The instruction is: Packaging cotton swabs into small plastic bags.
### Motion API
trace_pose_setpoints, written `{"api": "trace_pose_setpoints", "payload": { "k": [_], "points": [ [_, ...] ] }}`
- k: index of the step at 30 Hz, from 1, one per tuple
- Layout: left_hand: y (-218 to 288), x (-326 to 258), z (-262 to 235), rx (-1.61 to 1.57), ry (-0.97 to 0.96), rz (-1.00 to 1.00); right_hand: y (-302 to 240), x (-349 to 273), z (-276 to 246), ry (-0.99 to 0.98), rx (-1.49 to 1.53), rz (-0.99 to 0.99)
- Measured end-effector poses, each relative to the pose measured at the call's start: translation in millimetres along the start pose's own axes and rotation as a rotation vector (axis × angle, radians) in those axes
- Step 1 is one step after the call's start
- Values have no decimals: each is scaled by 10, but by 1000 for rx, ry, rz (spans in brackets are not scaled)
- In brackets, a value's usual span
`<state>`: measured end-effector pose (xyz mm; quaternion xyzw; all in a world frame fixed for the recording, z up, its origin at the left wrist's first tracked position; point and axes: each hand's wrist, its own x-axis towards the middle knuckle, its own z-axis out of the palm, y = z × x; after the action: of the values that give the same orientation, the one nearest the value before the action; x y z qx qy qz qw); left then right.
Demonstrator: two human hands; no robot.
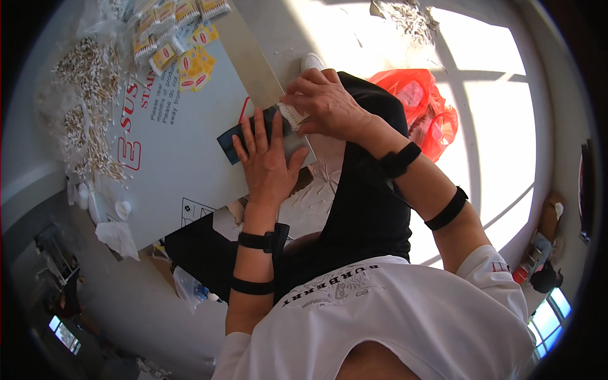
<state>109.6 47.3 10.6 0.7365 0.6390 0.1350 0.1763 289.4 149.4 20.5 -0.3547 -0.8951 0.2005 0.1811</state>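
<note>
Has a pale grey flat board with red and black print [183,142] under the left hand, stretching out to its left, and a long bare shiny metal strip [250,54] just beyond the fingertips of both hands. Beyond the left hand, near the board's far edge, shows a loose fan of yellow printed cards [196,66]. Toward the body from the left hand, well apart, shows a crumpled white tissue [117,237] at the board's edge.

Lays the left hand [267,158] flat, fingers spread and grasping nothing, over a dark blue-black flat piece [229,145], hiding much of it. Pinches with the right hand [330,109] a small compact row of thin white swabs [292,116], right beside the dark piece's right end. Looks whitish and finely ridged, sticks side by side, partly covered by the fingers; cannot tell whether wrapped.

Well left of the grip, shows a clear plastic bag [104,28] by a large heap of loose white-tipped swabs [88,73]. Beyond the cards, shows clear packets [152,28] filled with rows of swabs. To the right of the right hand, shows a crumpled red plastic bag [437,123] on the floor, with pinkish-white contents too unclear to name.
</note>
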Motion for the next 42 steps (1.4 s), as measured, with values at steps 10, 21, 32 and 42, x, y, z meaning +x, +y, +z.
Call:
{"api": "trace_pose_setpoints", "payload": {
  "k": [10, 21, 32, 42],
  "points": [
    [-40, 39, -46, 80, -46, 12, 8, 25, 50, 32, -23, -62],
    [72, 105, 24, -14, -39, -1, -45, -11, 114, 76, -61, -27],
    [17, 35, -2, -80, 85, 33, -35, -103, 132, 649, 593, 584],
    [183, 137, 99, 2, 22, 91, -157, -11, 408, 595, 498, 720]
  ]
}}
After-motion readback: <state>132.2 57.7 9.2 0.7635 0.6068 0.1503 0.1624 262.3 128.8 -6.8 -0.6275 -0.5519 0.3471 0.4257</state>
